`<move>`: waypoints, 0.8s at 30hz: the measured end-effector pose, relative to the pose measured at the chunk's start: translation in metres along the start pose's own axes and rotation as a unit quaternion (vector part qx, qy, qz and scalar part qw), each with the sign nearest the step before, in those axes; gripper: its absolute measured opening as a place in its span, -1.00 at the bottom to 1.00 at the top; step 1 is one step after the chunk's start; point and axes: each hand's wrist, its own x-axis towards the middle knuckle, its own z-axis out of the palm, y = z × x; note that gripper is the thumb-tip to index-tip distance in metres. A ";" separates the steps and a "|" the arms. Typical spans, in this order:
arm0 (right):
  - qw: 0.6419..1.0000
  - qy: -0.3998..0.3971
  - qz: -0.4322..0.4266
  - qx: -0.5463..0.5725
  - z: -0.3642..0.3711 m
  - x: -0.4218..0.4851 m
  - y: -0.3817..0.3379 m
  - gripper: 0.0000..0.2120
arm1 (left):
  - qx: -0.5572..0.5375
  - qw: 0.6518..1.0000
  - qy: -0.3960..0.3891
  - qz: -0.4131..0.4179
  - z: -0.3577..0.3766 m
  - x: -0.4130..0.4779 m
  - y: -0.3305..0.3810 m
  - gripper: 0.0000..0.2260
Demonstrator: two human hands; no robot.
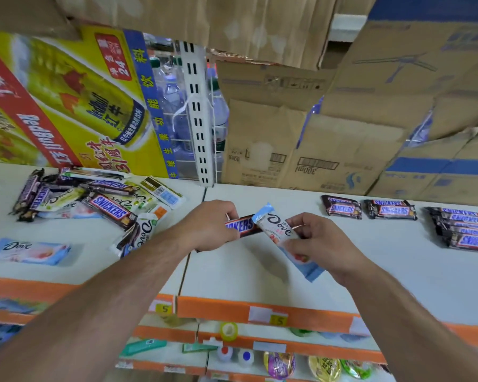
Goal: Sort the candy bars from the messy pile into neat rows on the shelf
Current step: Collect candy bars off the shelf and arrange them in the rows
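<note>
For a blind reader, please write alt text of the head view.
Left hand holds a Snickers bar, right hand a blue Dove bar, above a white shelf. Messy pile at left, Snickers rows at right.

I saw through just one camera, worn on the person's head. It looked forward and down, close over the white shelf [370, 271], with both hands near the middle and boxes [315, 150] behind.

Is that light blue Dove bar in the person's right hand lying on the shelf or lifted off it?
Lifted. The right hand pinches the Dove bar tilted above the shelf.
</note>
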 end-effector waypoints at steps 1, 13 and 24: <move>1.000 -0.005 0.001 -0.009 0.005 0.006 -0.003 -0.75 | 0.002 1.000 -0.002 -0.004 -0.003 0.003 -0.007 -0.81; 0.990 -0.035 0.010 -0.133 0.056 0.075 -0.021 -0.68 | 0.005 0.999 0.031 -0.042 -0.039 0.020 -0.072 -0.84; 0.931 -0.069 -0.025 -0.357 0.052 0.115 -0.013 -0.60 | -0.026 0.996 0.042 -0.074 -0.045 0.032 -0.070 -0.80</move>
